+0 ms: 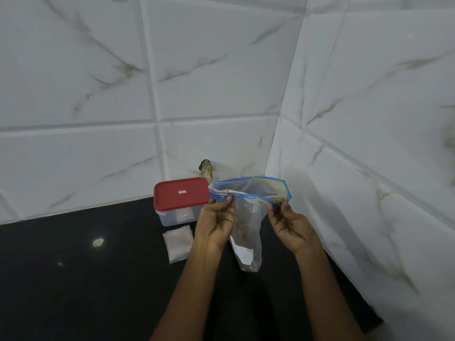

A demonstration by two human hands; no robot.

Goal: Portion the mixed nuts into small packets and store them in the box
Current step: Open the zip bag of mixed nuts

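Nearest, the left hand and right hand each pinch one end of the blue zip strip on a clear plastic zip bag. They hold its mouth spread wide and pointing up. The bag hangs with its long axis vertical, its bottom corner down at the black glossy countertop; faint brownish contents are too blurred to identify. Left of it lies a stack of small clear packets. Just behind them stands a clear rectangular plastic box with its red lid on, near the white marble-tiled wall.
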